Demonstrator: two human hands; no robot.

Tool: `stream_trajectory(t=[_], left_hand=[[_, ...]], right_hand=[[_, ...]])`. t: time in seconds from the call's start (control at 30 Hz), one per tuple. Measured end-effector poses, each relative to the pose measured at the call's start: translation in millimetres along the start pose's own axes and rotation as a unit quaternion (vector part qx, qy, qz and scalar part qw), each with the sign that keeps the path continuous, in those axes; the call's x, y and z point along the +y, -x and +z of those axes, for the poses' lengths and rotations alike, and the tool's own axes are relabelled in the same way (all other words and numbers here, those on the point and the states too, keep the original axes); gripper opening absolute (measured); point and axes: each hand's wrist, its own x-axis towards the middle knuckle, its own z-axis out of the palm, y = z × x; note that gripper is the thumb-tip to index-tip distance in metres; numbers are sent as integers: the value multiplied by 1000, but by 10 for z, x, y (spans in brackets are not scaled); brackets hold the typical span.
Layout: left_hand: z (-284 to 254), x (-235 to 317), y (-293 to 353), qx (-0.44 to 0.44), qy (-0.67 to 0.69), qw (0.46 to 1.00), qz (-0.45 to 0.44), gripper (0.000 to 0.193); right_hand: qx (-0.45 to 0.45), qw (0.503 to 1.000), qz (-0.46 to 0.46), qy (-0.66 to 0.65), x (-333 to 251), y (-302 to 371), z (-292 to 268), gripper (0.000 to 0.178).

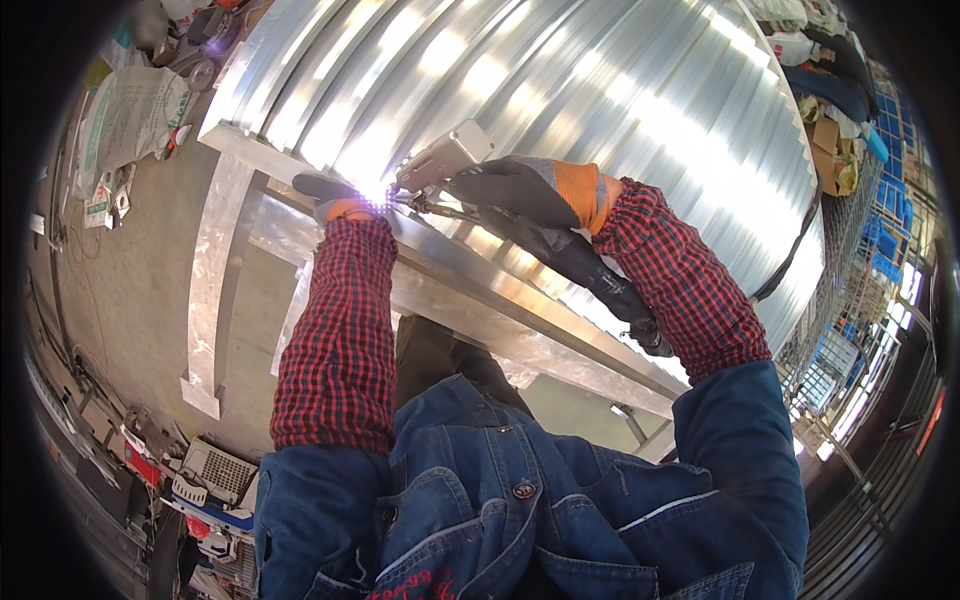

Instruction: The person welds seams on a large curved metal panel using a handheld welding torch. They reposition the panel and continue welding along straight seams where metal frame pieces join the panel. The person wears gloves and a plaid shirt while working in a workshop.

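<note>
Holding, right hand (525,195): gloved, fingers curled round a torch (432,208) whose tip points left.
Torch: above the near edge of the ribbed panel (640,140), toward that edge's left corner.
Glow (376,190): white and violet, at the torch tip.
Left hand (338,198): gloved, just beside the glow, at the metal bar (480,272) along the near edge (glare hides the fingers; I cannot tell whether they pinch anything).
Grey box (450,155): by the right fingers, over the panel.
</note>
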Motion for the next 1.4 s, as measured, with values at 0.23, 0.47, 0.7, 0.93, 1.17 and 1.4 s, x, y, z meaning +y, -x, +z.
stream_trajectory(t=[0.23, 0.47, 0.7, 0.93, 1.17, 1.4], left_hand=[[8, -33, -40, 21, -8, 1000, -2, 46], [58, -55, -50, 48, -9, 999, 3, 47], [50, -61, -66, 74, -17, 997, 3, 47], [186, -21, -23, 120, 23, 991, 54, 47], [389, -162, -142, 192, 81, 970, 123, 47], [569, -163, -136, 212, 85, 963, 143, 47]], right_hand=[[-2, 999, 29, -38, 26, 53, 0, 65], [4, 999, -27, -24, 156, 43, 7, 66], [-2, 1000, 6, 1, 206, 82, -21, 70], [8, 998, -42, 40, 225, 131, 26, 65], [21, 998, -10, 58, 142, 193, 46, 75], [0, 1000, -20, 23, 164, 242, 63, 68]])
